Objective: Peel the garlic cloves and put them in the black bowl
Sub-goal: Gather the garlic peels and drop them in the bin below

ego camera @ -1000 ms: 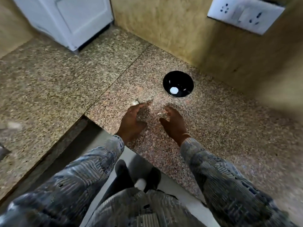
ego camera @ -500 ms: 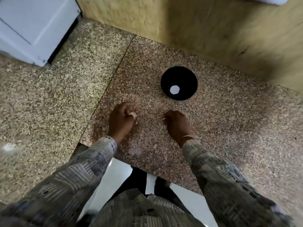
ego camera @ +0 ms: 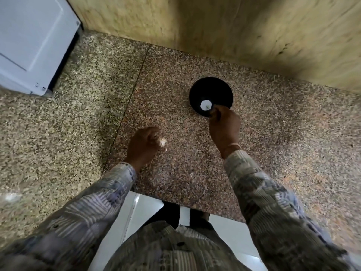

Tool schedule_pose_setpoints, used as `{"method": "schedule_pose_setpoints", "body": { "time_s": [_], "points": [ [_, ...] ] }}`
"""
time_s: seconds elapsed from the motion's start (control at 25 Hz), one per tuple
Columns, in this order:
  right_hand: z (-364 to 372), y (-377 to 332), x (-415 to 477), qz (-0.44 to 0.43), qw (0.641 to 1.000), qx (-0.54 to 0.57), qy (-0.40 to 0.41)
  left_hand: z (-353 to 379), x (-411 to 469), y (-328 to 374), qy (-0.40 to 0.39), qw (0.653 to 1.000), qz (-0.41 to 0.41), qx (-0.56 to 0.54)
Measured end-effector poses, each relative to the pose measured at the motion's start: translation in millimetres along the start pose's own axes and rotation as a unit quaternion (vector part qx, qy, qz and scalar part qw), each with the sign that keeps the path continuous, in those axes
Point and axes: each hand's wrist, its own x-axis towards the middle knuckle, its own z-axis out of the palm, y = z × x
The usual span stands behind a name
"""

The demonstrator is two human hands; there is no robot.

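The left hand (ego camera: 143,145) curls round the garlic (ego camera: 162,142), ready for peeling. The right hand (ego camera: 224,130) hangs over the black bowl (ego camera: 211,89), fingers bent, maybe to drop some in; I cannot tell if it holds anything

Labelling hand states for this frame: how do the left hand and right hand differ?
Place: the left hand is over bare counter, apart from the black bowl; the right hand is over the bowl's near rim. Load: the left hand pinches a pale garlic piece; the right hand's curled fingers hide whatever they may hold. Shared: both hands have curled fingers, backs to the camera.
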Motion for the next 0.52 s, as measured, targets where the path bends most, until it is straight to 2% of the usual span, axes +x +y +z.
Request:
{"method": "schedule_pose_setpoints", "body": {
  "time_s": [0.12, 0.24, 0.32, 0.4, 0.52],
  "points": [
    [11, 10, -47, -0.037, 0.997, 0.051, -0.041, 3, 1, 0, -0.031, 0.993, 0.087, 0.067],
    [29, 19, -82, 0.034, 0.981, 0.082, -0.174, 8, 2, 6, -0.049, 0.998, 0.027, 0.022],
    [40, 22, -93, 0.089, 0.962, 0.121, -0.226, 14, 0, 13, -0.086, 0.995, -0.016, -0.054],
    [46, 21, -98, 0.115, 0.948, 0.188, -0.229, 20, -4, 19, -0.122, 0.986, -0.020, -0.115],
    [44, 21, -100, 0.150, 0.922, 0.288, -0.211, 22, -10, 24, -0.144, 0.981, 0.006, -0.133]
  ]
}}
